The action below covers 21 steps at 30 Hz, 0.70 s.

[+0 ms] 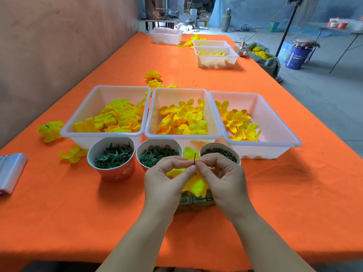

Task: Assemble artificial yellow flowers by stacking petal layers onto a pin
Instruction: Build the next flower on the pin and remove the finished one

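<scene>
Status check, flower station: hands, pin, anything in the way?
Left hand, right hand both pinch the pin. Yellow petal layers sit under the hands. Nothing blocks them; cup of green rings just behind.

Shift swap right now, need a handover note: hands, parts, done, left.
Left hand and right hand: both pinch the pin, fingertips meeting above the yellow petal layers already on it.
Supplies: three white trays of petals behind; cups of green calyxes, green rings and dark small parts in front of them.
Done: some layers stacked; finished flowers lie on the orange cloth.
Left: probably more layers, then green parts.
</scene>
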Available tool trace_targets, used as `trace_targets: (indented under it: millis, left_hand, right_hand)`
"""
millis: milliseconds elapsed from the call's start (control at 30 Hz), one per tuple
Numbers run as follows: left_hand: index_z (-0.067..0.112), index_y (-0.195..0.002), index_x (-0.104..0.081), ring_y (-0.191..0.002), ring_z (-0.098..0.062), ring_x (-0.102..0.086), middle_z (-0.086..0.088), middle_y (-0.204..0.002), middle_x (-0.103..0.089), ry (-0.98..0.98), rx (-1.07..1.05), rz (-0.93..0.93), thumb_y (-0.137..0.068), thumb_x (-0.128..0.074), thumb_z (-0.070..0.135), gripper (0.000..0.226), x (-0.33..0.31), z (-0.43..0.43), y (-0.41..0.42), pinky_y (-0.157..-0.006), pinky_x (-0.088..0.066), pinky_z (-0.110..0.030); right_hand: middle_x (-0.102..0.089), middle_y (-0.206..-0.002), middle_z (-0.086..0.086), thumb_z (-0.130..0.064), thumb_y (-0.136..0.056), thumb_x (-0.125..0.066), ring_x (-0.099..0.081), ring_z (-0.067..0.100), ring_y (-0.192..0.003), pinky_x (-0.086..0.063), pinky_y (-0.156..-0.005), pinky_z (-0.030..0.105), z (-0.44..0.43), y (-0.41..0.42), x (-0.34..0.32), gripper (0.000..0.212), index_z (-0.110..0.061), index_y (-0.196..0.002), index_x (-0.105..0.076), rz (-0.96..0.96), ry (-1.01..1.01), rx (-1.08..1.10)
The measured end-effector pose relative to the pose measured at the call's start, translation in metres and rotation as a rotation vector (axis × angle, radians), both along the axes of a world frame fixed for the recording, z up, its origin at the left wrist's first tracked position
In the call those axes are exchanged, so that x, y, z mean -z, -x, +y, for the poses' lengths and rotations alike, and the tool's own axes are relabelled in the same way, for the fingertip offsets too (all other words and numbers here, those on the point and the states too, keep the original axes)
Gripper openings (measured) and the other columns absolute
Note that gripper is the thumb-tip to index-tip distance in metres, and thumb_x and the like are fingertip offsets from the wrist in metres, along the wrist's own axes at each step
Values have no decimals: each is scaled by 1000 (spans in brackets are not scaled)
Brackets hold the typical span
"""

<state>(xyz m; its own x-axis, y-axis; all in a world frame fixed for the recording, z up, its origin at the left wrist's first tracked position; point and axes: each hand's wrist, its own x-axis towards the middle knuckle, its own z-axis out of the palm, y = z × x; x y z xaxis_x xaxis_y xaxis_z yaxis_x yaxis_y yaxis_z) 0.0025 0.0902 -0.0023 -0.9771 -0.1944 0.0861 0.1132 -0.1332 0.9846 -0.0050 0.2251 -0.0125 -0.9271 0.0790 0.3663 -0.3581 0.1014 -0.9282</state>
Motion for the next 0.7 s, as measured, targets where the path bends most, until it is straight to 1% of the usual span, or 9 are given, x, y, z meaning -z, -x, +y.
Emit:
trace_targets:
  millis: [67, 133, 167, 233, 300, 433, 533, 633, 700]
  left_hand:
    - [20, -74, -79, -94, -13, -69, 3, -90, -74, 21, 21, 20, -74, -85, 11, 11, 1, -1, 0, -76, -50, -23]
    - [19, -75, -78, -94, -14, -69, 3, -90, -73, 54, 25, 35, -72, -80, 21, 4, 0, -1, 0, -80, -53, -29]
    - [20, -76, -77, -94, -15, -69, 2, -90, -73, 73, 23, 45, -72, -77, 23, 5, -1, -1, -1, -83, -54, -34]
    - [18, -78, -76, -97, -19, -68, -2, -94, -72, 103, 21, 65, -73, -75, 23, 7, -2, -1, -1, -89, -55, -44]
    - [15, -80, -75, -99, -23, -67, -7, -97, -70, 128, 34, 74, -74, -74, 22, 10, -4, -1, -1, -93, -53, -50]
    - [12, -83, -74, -100, -26, -65, -14, -101, -67, 167, 42, 63, -76, -73, 21, 11, -6, -1, -2, -94, -51, -50]
    - [15, -84, -74, -101, -27, -64, -16, -102, -67, 226, 44, 66, -81, -77, 15, 4, -4, -4, -1, -94, -50, -52]
    - [22, -81, -73, -100, -25, -63, -16, -103, -66, 260, 48, 71, -80, -76, 19, 5, -4, -6, -1, -90, -51, -49]
    - [29, -79, -71, -99, -22, -62, -12, -103, -64, 310, 46, 87, -80, -77, 18, 13, -3, -9, -1, -85, -50, -43]
  right_hand:
    - [-73, -83, -3, -23, -84, -70, -67, 16, -82, -53, -76, 38, 1, 1, 2, 7, -28, -85, -74, -8, 13, -17]
    - [-72, -83, -3, -23, -84, -70, -67, 15, -82, -52, -76, 36, 2, 2, 2, 7, -29, -85, -74, -10, 20, -37]
    - [-72, -83, -4, -23, -84, -71, -67, 15, -82, -53, -76, 37, 2, 2, 3, 7, -29, -84, -74, -13, 21, -49]
    - [-71, -84, -4, -22, -84, -71, -67, 17, -83, -53, -78, 44, 2, 3, 2, 7, -28, -84, -73, -13, 25, -67]
    - [-70, -83, -5, -20, -84, -71, -66, 19, -83, -52, -78, 47, 1, 4, 3, 8, -27, -83, -73, -13, 29, -68]
    - [-69, -83, -9, -15, -86, -69, -65, 15, -82, -49, -76, 38, 0, 3, 4, 13, -28, -83, -71, 15, 29, -66]
    - [-69, -85, -10, -14, -86, -69, -65, 15, -85, -49, -77, 40, -2, 2, 8, 14, -27, -83, -70, 32, 30, -55]
    - [-68, -87, -10, -13, -87, -68, -64, 14, -87, -48, -77, 35, -2, 1, 11, 6, -18, -84, -69, 51, 8, -44]
    - [-67, -89, -3, -9, -86, -68, -64, 16, -88, -48, -76, 32, -2, 2, 14, 3, -8, -84, -68, 64, 4, -31]
